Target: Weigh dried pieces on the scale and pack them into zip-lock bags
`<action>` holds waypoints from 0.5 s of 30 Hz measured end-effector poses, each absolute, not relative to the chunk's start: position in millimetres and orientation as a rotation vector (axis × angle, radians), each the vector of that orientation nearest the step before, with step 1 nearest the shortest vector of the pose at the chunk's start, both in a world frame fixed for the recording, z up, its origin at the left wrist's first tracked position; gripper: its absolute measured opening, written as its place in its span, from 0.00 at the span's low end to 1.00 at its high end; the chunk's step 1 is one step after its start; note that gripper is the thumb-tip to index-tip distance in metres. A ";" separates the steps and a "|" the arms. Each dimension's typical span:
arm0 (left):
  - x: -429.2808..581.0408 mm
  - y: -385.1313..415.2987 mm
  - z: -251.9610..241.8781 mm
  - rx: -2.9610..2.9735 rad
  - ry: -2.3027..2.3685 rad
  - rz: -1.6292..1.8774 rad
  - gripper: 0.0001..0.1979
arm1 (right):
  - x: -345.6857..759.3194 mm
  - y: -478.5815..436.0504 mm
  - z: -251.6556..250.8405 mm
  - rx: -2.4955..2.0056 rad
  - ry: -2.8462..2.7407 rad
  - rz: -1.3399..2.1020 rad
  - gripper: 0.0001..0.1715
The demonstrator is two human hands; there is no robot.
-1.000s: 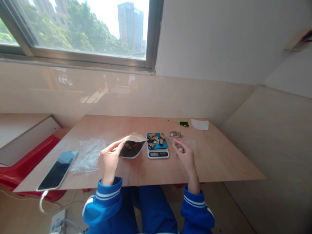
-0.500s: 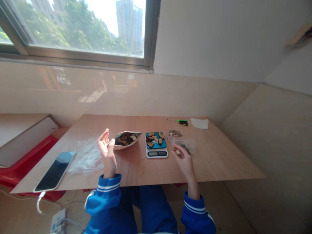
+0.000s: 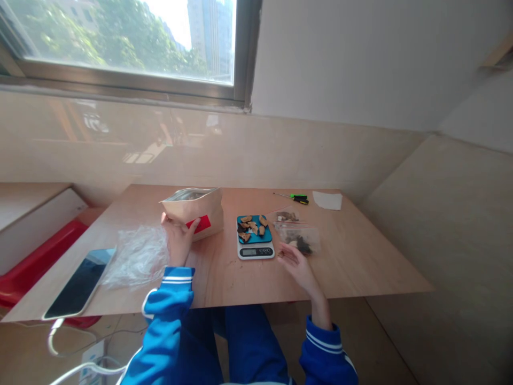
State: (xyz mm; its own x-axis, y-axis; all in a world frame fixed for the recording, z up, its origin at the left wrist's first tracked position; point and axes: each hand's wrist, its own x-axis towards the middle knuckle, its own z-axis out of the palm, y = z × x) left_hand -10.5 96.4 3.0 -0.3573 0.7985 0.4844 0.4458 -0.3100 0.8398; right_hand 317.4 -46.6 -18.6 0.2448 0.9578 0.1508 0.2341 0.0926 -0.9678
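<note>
My left hand [image 3: 179, 240] grips the front of an upright brown paper bag [image 3: 214, 214] with a red label [image 3: 204, 223], thumb across the front. The bag's mouth gapes, showing a silvery lining; its contents are hidden. To its right stands a small white kitchen scale [image 3: 239, 254] with a blue platform and a display. Several dried brown pieces [image 3: 253, 228] lie on that platform. Just right of the scale, my right hand [image 3: 297, 266] hovers low with fingers curled together toward the thumb. Something tiny and brownish may be at its fingertips.
Behind my right hand lie clear zip bags [image 3: 310, 235] with dark and brown bits. Farther back are screwdrivers [image 3: 298, 199] and white paper [image 3: 327, 200]. Crumpled clear plastic [image 3: 138, 254] and a phone [image 3: 78, 286] with a cable lie left. A wall borders the table's back.
The paper bag has gone from tilted toward me, brown pieces showing inside, to standing upright. My left hand has closed on its front. My right hand has shifted slightly left and down.
</note>
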 end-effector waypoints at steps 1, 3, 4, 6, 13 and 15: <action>-9.4 101.5 3.8 1.572 1.649 1.728 0.48 | 317.3 -46.8 -24.3 -1.407 -1.279 0.794 0.24; -6.2 109.0 6.9 1.574 1.651 1.742 0.47 | 316.6 -47.4 -34.6 -1.469 -1.376 0.714 0.22; -4.7 111.3 8.8 1.580 1.638 1.738 0.47 | 316.4 -47.7 -38.9 -1.509 -1.411 0.664 0.22; -3.1 113.2 11.8 1.604 1.619 1.718 0.49 | 316.9 -47.7 -46.2 -1.583 -1.457 0.583 0.24; -28.0 97.7 5.4 1.665 1.683 1.476 0.61 | 320.0 -45.3 -55.0 -1.622 -1.516 0.496 0.19; -44.5 88.9 -0.8 1.645 1.743 1.466 0.58 | 318.1 -44.8 -52.9 -1.615 -1.519 0.478 0.15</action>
State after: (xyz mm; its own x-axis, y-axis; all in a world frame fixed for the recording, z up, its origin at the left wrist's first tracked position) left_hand -44.5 88.9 -0.8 -0.2784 0.8769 0.3919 0.5362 -0.1966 0.8209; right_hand 318.1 -44.8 -52.9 0.1905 0.9447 0.2668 0.6215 0.0943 -0.7777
